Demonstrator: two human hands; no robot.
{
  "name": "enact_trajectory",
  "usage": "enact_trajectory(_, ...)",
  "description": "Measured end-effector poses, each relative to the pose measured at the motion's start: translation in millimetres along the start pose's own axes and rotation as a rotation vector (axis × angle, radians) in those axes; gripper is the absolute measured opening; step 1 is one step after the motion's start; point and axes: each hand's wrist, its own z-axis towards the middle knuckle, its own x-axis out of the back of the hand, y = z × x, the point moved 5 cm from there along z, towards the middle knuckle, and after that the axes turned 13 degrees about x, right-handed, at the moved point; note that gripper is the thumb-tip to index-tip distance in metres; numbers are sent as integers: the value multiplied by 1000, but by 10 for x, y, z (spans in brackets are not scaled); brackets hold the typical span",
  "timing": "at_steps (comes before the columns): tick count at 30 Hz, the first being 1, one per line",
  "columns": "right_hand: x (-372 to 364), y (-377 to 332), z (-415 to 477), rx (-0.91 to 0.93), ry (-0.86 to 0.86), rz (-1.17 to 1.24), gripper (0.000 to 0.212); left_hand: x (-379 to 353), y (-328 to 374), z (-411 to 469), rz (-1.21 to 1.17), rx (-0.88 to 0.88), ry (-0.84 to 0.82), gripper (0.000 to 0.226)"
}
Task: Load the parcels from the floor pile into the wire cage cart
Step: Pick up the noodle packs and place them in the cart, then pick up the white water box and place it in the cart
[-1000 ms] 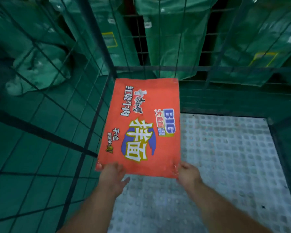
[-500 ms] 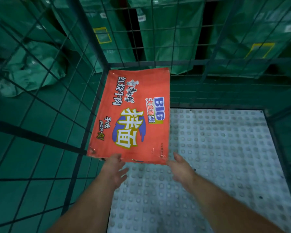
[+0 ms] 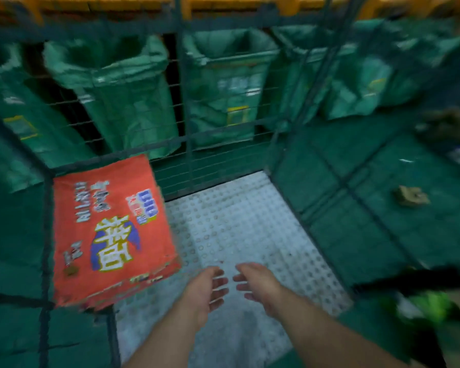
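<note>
With my left hand (image 3: pixel 206 290) and right hand (image 3: pixel 258 285) both open, empty and clear of the parcel (image 3: pixel 109 232), which sits tilted in the cart (image 3: pixel 250 221) by its left wall (image 3: pixel 46 235), I judge it may slump flat or snag in the mesh.

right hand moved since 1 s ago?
Yes. The right hand let go of the orange box and shifted right, away from the cart's left wire wall.

The left hand (image 3: pixel 206 290) and right hand (image 3: pixel 260 285) are bare, as are both forearms (image 3: pixel 170 338).
</note>
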Motion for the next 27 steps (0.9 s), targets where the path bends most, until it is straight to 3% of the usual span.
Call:
enact_trajectory(12,2318,890,-2012,108,672,405,29,-2532,-998,-841,654,-64,-272,22)
enact_trajectory(16,2909,1475,-2871,141,856,509,16,-3370,-1757,-1188,850,-90,-338,21)
enact_trajectory(27,4260,3625,-4937,44,1191,739,19,-5008,-4492,-1707,1187,-58,-512,26)
